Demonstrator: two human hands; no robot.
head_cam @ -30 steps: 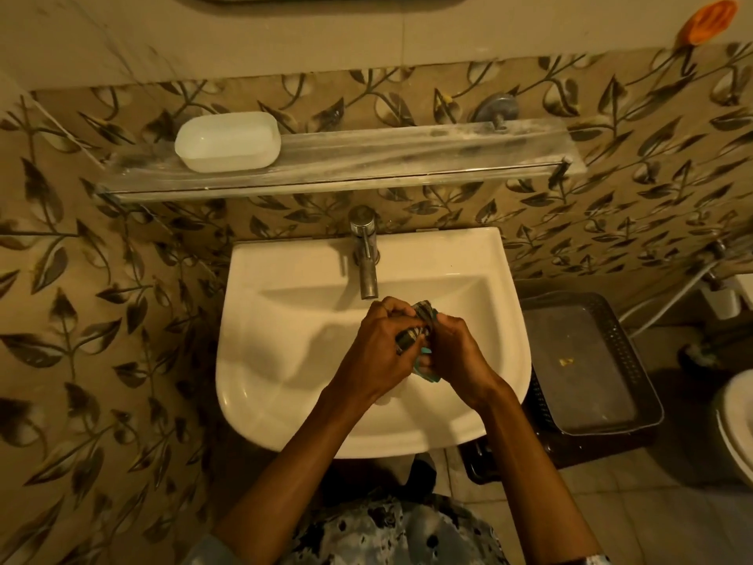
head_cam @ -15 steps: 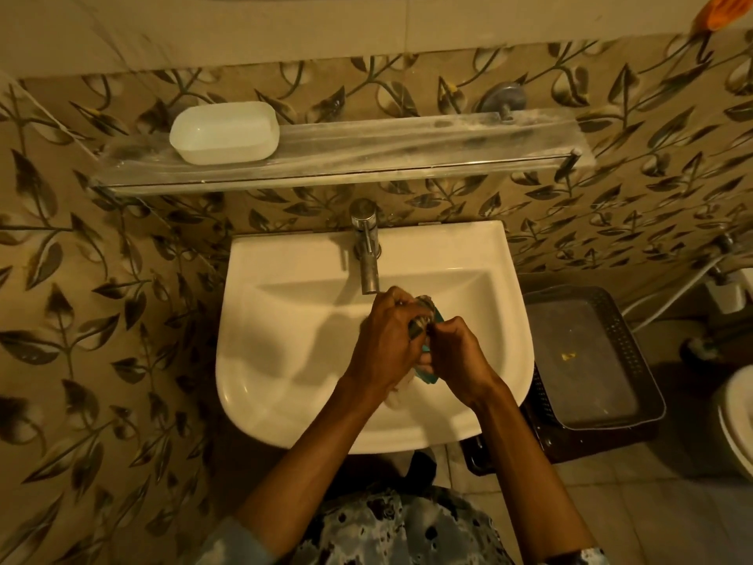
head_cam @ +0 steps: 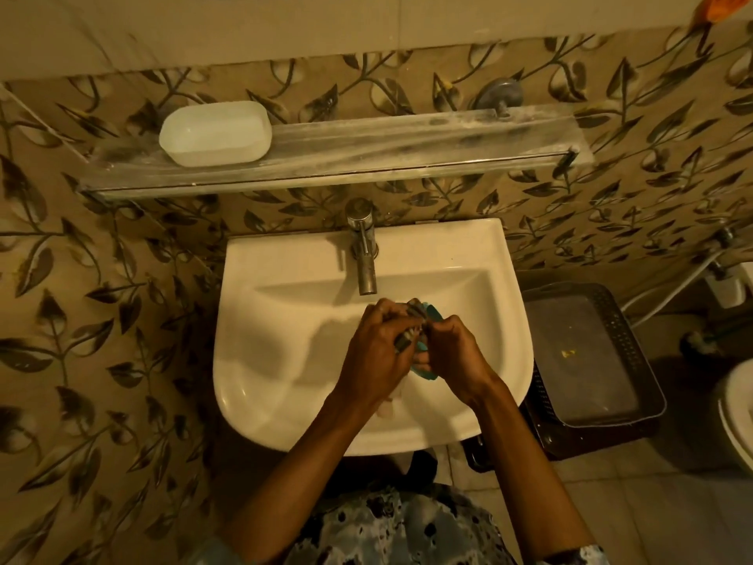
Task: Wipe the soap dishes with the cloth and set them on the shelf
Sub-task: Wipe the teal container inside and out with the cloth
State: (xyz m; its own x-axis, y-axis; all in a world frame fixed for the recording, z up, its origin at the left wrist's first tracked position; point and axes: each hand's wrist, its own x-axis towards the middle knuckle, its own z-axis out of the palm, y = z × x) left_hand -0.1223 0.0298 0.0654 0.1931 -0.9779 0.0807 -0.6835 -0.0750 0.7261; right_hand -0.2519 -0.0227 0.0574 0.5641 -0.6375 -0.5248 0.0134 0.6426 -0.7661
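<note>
Over the white sink (head_cam: 285,287), both hands meet just below the tap (head_cam: 364,254). My left hand (head_cam: 377,352) grips a striped cloth (head_cam: 409,332) pressed against a teal soap dish (head_cam: 428,371), mostly hidden between the hands. My right hand (head_cam: 452,352) holds the dish from the right. Its teal rim shows above and below the fingers. A white soap dish (head_cam: 216,134) sits on the left end of the glass shelf (head_cam: 407,148) above the sink.
A dark plastic basket with a grey lid (head_cam: 586,352) stands on the floor right of the sink. A toilet edge (head_cam: 737,413) shows at far right. An orange hook (head_cam: 721,10) is on the wall, top right. Leaf-patterned tiles surround the sink.
The hands stay together over the sink, working the cloth around the teal dish; more of the teal rim shows now. The view has tilted slightly down.
</note>
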